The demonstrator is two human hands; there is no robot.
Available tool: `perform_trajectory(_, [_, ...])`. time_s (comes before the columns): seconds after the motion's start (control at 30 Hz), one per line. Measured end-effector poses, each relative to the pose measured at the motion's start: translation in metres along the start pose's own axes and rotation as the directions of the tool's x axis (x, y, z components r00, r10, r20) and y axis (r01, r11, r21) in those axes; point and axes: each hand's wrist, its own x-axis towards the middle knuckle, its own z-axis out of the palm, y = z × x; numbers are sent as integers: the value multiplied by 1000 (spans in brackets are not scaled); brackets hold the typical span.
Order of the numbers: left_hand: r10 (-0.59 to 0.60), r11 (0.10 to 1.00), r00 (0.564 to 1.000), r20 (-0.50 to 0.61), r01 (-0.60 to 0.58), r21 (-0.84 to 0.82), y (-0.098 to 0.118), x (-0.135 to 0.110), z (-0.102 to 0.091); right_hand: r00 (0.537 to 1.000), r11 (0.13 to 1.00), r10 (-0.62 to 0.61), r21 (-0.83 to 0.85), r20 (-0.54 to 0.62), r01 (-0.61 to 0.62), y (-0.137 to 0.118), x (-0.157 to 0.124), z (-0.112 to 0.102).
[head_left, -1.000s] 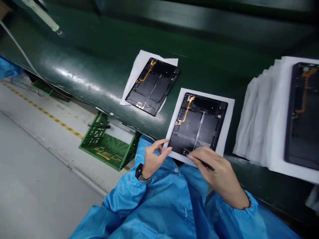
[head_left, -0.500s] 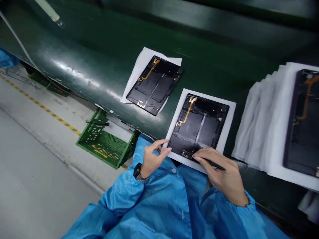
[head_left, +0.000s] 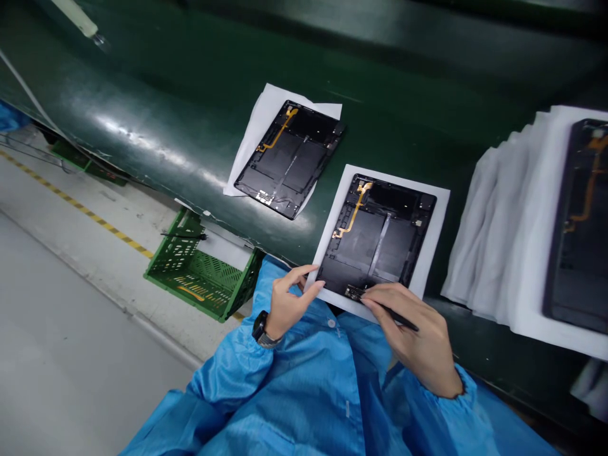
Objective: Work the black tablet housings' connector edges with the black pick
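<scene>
An opened tablet lies on a white foam sheet at the bench's near edge, its black inside facing up with an orange flex cable on its left. My left hand pinches the near left corner of the sheet, beside the tablet's frame; some of its fingers are hidden underneath. Held like a pen in my right hand is a slim black tool. The tool's tip, mostly covered by my fingers, is at a small circuit board along the tablet's near edge.
A second opened tablet rests on white sheets farther left on the green bench. To the right, a third tablet tops a stack of white foam sheets. A green crate stands below the bench edge.
My right hand and the black tool have shifted slightly left along the tablet's near edge. My left hand keeps its hold on the corner. The view has moved a little.
</scene>
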Motion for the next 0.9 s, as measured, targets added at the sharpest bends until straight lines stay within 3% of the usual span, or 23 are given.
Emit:
perform_trajectory(0.4, [29, 999, 999, 26, -30, 36, 0, -1, -1, 1000, 999, 29, 34, -3, -29, 1, 2, 3])
perform_trajectory(0.53, [186, 958, 983, -11, -179, 224, 7, -9, 1, 999, 999, 34, 39, 1, -34, 3, 2, 4])
perform_trajectory(0.67, [402, 806, 915, 15, -362, 468, 16, -15, 0, 999, 997, 47, 59, 0, -47, 3, 1, 4])
perform_trajectory(0.9, [465, 726, 856, 227, -516, 455, 13, -3, -11, 997, 994, 61, 98, -38, -57, 2, 3, 13])
